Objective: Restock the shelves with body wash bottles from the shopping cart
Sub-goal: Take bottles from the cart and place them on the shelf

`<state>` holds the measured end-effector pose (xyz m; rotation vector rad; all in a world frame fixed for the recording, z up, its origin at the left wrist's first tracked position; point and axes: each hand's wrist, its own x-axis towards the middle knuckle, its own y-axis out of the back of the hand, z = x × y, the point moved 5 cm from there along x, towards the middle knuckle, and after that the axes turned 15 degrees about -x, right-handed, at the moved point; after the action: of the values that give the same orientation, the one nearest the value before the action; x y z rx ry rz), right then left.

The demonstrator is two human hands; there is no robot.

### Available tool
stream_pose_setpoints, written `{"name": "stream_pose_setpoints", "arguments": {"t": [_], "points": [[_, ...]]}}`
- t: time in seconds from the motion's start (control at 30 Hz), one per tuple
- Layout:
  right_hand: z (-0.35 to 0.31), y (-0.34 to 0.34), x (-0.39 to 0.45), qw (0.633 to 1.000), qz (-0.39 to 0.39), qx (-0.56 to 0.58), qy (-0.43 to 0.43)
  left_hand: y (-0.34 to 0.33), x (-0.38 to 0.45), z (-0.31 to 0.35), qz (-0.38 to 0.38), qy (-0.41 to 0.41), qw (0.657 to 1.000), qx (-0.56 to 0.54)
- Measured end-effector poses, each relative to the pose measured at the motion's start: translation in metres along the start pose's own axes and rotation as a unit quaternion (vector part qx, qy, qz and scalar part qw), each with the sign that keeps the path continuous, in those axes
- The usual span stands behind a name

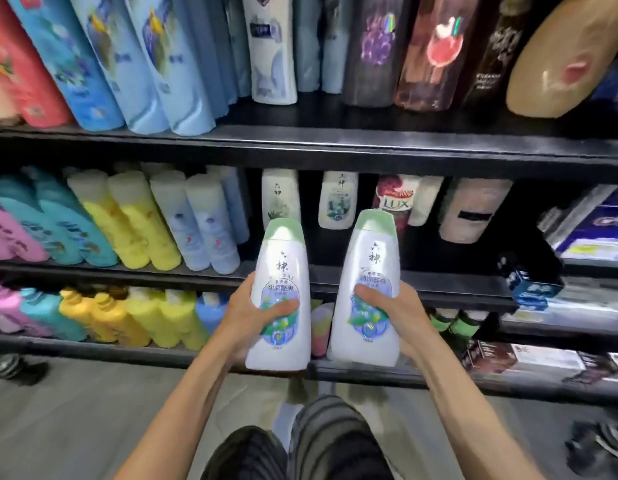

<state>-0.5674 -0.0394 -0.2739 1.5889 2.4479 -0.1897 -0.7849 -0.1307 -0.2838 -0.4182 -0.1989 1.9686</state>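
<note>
Between the person and the dark shelving, two white body wash bottles with pale green caps are held upright, side by side and slightly apart, each with its printed label facing the camera. The left bottle (279, 299) sits in the left hand (247, 318), whose thumb crosses the front of the label while the fingers wrap round the back; the grip is closed firmly on the lower half of the bottle. The right bottle (368, 292) is held the same way by the right hand (394, 315), thumb pressed across the label, fingers curled behind. Both bottles hang in the air in front of the middle shelf (335, 275), their caps level with that shelf's goods and their bases down in front of the lower shelf's edge (370, 374).

Behind the caps, on the middle shelf, stand two smaller white bottles (280, 199) with similar markings, and just to their right a red bottle marked LUX (394, 202). To the left on that shelf run rows of pink, teal, yellow and pale blue bottles (134, 223). The top shelf (300, 140) carries blue, white, dark and tan bottles, all blurred. Boxed goods (591, 230) fill the shelving on the far right. Below, the person's knees and a grey floor (93, 427) show.
</note>
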Motion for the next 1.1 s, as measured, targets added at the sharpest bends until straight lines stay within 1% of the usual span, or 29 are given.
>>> {"name": "stream_pose_setpoints", "arguments": {"t": [0.13,0.23,0.4,0.53,0.63,0.73,0.8,0.93,1.1], "points": [[0.025,0.0,0.031,0.999,-0.014,-0.011,0.044,0.008,0.035,-0.029,-0.015,-0.045,0.999,0.002],[0.03,0.0,0.049,0.997,-0.005,-0.02,0.08,0.012,0.049,-0.037,-0.018,-0.064,0.998,-0.005],[0.005,-0.009,0.072,0.992,0.01,-0.029,0.123,0.013,0.055,-0.031,-0.013,-0.088,0.996,-0.016],[-0.024,-0.015,0.099,0.985,0.036,-0.061,0.156,0.007,0.064,-0.02,-0.024,-0.102,0.994,-0.013],[-0.034,-0.017,0.123,0.979,0.065,-0.103,0.165,0.001,0.068,-0.015,-0.02,-0.114,0.993,-0.016],[-0.028,-0.017,0.149,0.979,0.099,-0.115,0.138,-0.004,0.07,-0.012,-0.025,-0.123,0.992,-0.013],[-0.025,-0.017,0.162,0.975,0.113,-0.146,0.124,-0.005,0.073,-0.011,-0.026,-0.127,0.991,-0.016],[-0.023,-0.012,0.175,0.96,0.139,-0.173,0.169,-0.005,0.078,-0.009,-0.022,-0.125,0.992,-0.017],[-0.021,-0.007,0.189,0.954,0.152,-0.174,0.19,-0.004,0.089,-0.012,-0.018,-0.117,0.993,-0.006]]}}
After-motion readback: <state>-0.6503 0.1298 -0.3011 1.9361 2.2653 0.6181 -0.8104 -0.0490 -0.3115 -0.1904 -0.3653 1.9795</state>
